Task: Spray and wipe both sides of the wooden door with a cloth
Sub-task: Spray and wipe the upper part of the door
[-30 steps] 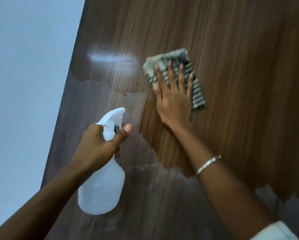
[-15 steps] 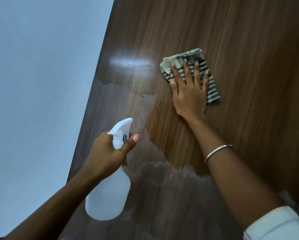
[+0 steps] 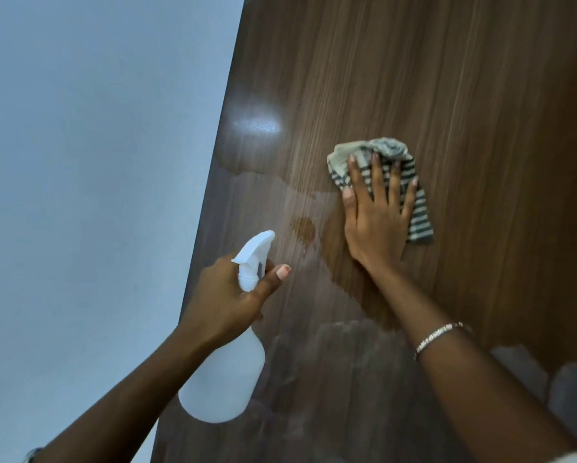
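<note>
**Head view: one hand gripping the spray bottle, the other pressing the cloth to the door**

Nearest the camera, both forearms are reaching up from the bottom edge. A thin bracelet [image 3: 439, 335] is sitting on the right wrist. The left hand [image 3: 227, 295] is gripping the neck of a white spray bottle [image 3: 223, 379]. Its fingers are curling round just under the trigger head, and the thumb is lying along the neck's right side. The bottle's round body is hanging below that hand, and its nozzle is pointing up and to the right. Whether the bottle is touching the wooden door [image 3: 447, 78] behind it cannot be told.

Farther out, above and to the right of the left hand, the right hand [image 3: 374, 225] is lying flat with its fingers straight and spread. It is pressing a cloth [image 3: 419, 212] against the door. The cloth, grey-green with dark stripes, is bunching up beyond the fingertips and showing along the little-finger side. The heel of the palm is resting on bare wood.

Between the two hands a paler, filmy patch [image 3: 270, 202] is spreading over the dark grain. A small brown spot [image 3: 304, 228] is sitting in it, just left of the right hand. Whether the patch is moisture or reflection cannot be told.

Beyond the left hand, higher on the door, a bright glare [image 3: 257, 125] is shining. To that hand's left, a pale blue-grey wall [image 3: 80, 162] is filling the view.
</note>
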Tool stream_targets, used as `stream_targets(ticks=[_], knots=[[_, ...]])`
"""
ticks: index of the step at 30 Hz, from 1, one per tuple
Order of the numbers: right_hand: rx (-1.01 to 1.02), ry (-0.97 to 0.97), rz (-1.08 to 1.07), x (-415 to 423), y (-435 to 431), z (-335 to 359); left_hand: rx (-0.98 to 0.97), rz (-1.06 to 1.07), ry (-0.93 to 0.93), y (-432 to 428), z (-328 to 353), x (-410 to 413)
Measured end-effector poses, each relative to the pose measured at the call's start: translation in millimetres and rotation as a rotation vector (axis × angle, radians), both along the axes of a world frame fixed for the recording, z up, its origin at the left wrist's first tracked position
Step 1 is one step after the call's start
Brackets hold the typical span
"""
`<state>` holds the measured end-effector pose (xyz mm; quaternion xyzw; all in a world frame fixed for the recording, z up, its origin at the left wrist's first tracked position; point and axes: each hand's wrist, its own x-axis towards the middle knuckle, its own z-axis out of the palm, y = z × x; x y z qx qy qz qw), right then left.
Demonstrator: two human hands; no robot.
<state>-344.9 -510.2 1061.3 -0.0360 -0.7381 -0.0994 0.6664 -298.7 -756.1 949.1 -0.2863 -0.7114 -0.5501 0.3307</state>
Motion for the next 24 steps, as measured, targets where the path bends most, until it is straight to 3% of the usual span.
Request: stream_targets(ticks=[4,10,13,19,21,24], knots=[[-0.043,0.044,-0.011,-13,-29,-4,0.049,-0.037,0.006,-19,-1,-16],[0.074,-0.136,-0.007,-14,-71,-150,0.021,-0.073,0.057,-43,-4,-35],[0.06,-0.146,-0.032,-18,-77,-122,0.007,-0.104,0.024,-55,-6,-42],[0.047,-0.02,-0.046,-41,-93,31,0.025,-0.156,-0.014,-77,-1,-55],[0.0,0.02,-0.062,-48,-102,26,0.036,-0.18,0.024,-84,1,-55],[0.025,-0.015,-0.046,-46,-119,-49,0.027,-0.202,0.087,-96,-1,-58]])
